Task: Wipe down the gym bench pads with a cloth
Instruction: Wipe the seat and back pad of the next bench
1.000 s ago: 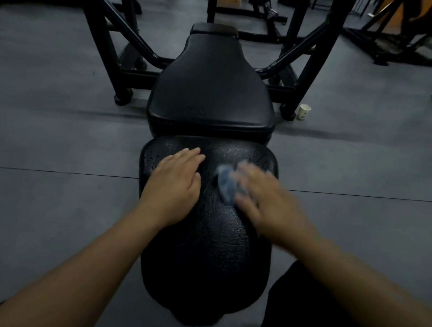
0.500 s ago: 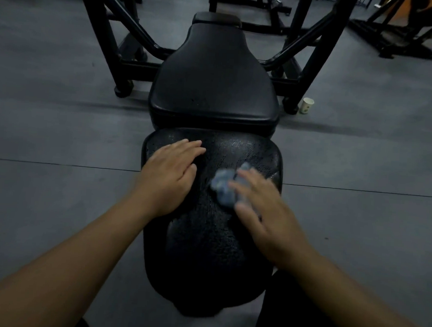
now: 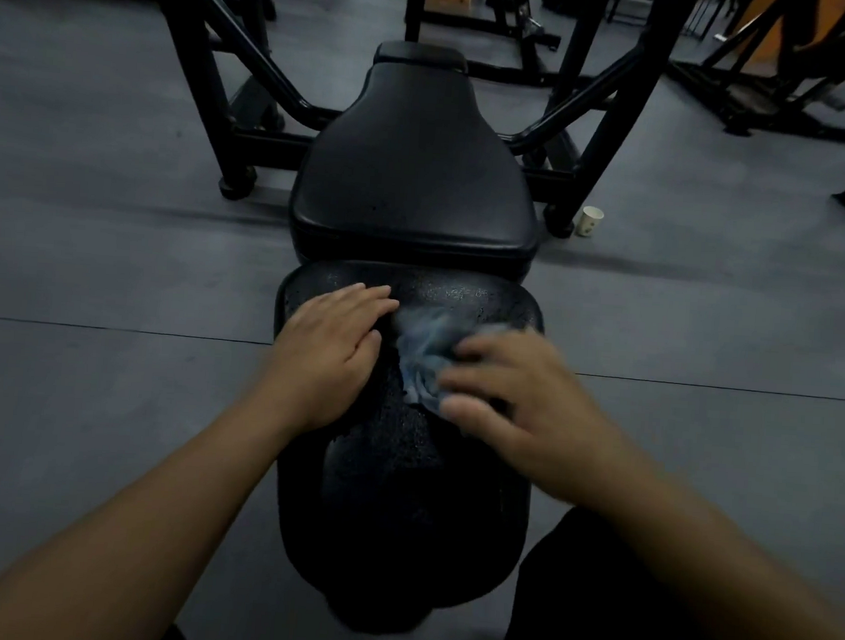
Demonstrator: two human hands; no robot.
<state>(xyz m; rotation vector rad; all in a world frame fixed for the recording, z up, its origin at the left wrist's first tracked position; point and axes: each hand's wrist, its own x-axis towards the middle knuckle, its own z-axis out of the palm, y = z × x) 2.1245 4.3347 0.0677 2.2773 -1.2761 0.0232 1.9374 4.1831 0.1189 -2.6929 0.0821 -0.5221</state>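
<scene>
Both hands are on the textured black seat pad (image 3: 400, 491). The left hand (image 3: 331, 358) rests flat and released at the pad's 10 o'clock side, its fingertips near the far rim. The right hand (image 3: 519, 410) lies over a crumpled pale blue cloth (image 3: 421, 349). That hand is blurred, so I cannot tell whether its fingers pinch the cloth or only press it. The cloth sits on the far middle of the pad, just beside the left hand's thumb. Bare pad runs on toward 6 o'clock, and a narrow strip is left toward the 3 o'clock edge. At 12 o'clock a dark gap separates this pad from the smooth back pad (image 3: 415, 171). That makes two pads, one cloth and two hands. One paper cup (image 3: 591, 221) stands on the grey floor (image 3: 117, 261) at 2 o'clock, beside a foot of the black frame (image 3: 198, 73). Its print is too small to read.
</scene>
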